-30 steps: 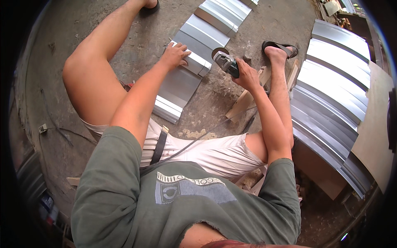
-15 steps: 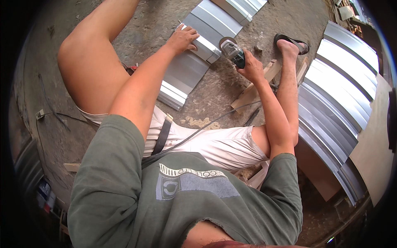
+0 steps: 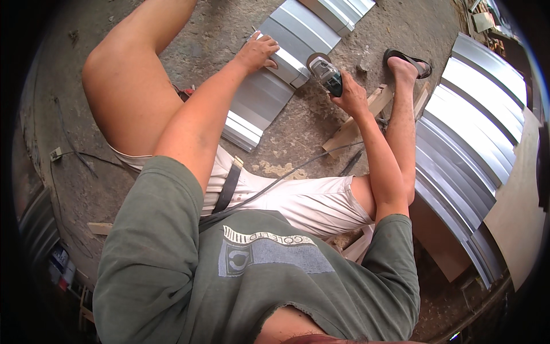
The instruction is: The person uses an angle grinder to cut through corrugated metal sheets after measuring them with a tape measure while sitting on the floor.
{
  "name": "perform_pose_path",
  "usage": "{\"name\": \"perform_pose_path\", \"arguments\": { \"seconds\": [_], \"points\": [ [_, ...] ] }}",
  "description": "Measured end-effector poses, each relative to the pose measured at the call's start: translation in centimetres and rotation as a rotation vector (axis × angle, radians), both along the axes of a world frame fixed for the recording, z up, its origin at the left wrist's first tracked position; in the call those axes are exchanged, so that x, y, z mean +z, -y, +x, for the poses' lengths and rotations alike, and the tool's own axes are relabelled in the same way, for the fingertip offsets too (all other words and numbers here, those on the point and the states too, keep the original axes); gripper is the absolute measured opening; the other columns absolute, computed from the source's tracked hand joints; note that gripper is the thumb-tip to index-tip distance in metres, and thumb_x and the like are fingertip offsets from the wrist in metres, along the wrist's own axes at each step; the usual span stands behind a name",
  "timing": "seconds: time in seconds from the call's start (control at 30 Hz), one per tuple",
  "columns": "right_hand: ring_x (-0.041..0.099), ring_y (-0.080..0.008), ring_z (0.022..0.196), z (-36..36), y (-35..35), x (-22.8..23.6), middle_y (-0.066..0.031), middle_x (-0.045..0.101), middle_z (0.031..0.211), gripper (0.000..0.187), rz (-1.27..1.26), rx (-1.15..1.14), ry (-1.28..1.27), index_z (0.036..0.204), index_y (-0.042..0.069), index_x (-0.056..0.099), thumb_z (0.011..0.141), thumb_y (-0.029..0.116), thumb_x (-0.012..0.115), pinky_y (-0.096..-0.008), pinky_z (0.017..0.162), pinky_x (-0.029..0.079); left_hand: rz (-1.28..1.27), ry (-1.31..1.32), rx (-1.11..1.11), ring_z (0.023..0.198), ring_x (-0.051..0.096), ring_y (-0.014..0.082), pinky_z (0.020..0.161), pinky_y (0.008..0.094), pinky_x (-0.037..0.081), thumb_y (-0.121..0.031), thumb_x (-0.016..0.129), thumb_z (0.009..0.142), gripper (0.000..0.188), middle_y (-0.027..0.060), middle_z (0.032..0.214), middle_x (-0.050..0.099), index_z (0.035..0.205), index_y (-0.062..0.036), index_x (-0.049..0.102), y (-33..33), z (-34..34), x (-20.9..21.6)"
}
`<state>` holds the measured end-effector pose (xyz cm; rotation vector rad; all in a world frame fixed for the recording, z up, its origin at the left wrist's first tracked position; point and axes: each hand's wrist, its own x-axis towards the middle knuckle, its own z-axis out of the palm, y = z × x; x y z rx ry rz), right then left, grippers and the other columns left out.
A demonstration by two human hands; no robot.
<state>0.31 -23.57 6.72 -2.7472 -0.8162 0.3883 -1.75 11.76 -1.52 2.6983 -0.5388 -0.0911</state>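
A ribbed silver metal sheet lies across the ground in front of me. Over one of its raised ribs my left hand rests, fingers curled down onto the metal. My right hand is wrapped round the body of an angle grinder, whose head points toward the sheet. The grinder's disc stands close by the sheet's right edge, near the end of the rib under my left hand; whether it touches the metal I cannot tell. Blur hides whether the disc spins.
A dark power cable runs across my lap. Wooden pieces lie beside my right leg. More ribbed metal sheets are stacked on the right, with a plywood panel beside them. At the left, a thin cord trails over the concrete floor.
The whole view has shifted slightly to the right. Both hands, the grinder and the sheet keep nearly the same places relative to each other.
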Motion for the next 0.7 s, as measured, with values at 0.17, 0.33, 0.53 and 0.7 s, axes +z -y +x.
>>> {"name": "perform_pose_path", "arguments": {
  "seconds": [0.17,0.33,0.53,0.7],
  "points": [
    [0.068,-0.0378,0.110,0.0,0.3,-0.3,-0.0157,0.065,0.128,0.076,-0.002,0.005,0.014,0.140,0.008,0.049,0.073,0.022,0.082,-0.0463,0.090,0.057,0.034,-0.039,-0.009,0.132,0.054,0.0243,0.119,0.0561,0.036,-0.042,0.080,0.080,0.058,0.0035,0.130,0.064,0.127,-0.0134,0.064,0.1,0.1,0.4],
    [0.067,-0.0367,0.112,-0.2,0.5,-0.6,-0.0153,0.064,0.130,0.076,-0.009,-0.002,0.006,0.140,0.007,0.049,0.073,0.021,0.082,-0.0454,0.091,0.056,0.023,0.007,-0.010,0.132,0.053,0.0244,0.119,0.0563,0.035,-0.042,0.079,0.081,0.058,0.0036,0.127,0.064,0.128,-0.0131,0.064,-0.1,-0.1,0.0],
    [0.067,-0.0361,0.113,-0.1,1.0,-1.3,-0.0148,0.063,0.131,0.079,-0.001,0.009,0.008,0.142,0.008,0.046,0.073,0.021,0.082,-0.0454,0.091,0.056,0.049,-0.062,-0.018,0.132,0.053,0.0242,0.121,0.0563,0.033,-0.043,0.079,0.081,0.058,0.0036,0.127,0.064,0.129,-0.0131,0.064,0.1,0.2,0.1],
    [0.067,-0.0367,0.112,0.0,0.8,-1.3,-0.0152,0.063,0.130,0.081,0.003,0.017,-0.002,0.143,0.008,0.045,0.073,0.020,0.084,-0.0459,0.090,0.057,0.034,0.006,-0.001,0.131,0.054,0.0238,0.121,0.0567,0.033,-0.042,0.080,0.080,0.057,0.0031,0.128,0.064,0.127,-0.0132,0.063,0.0,-0.1,-0.3]
  ]
}}
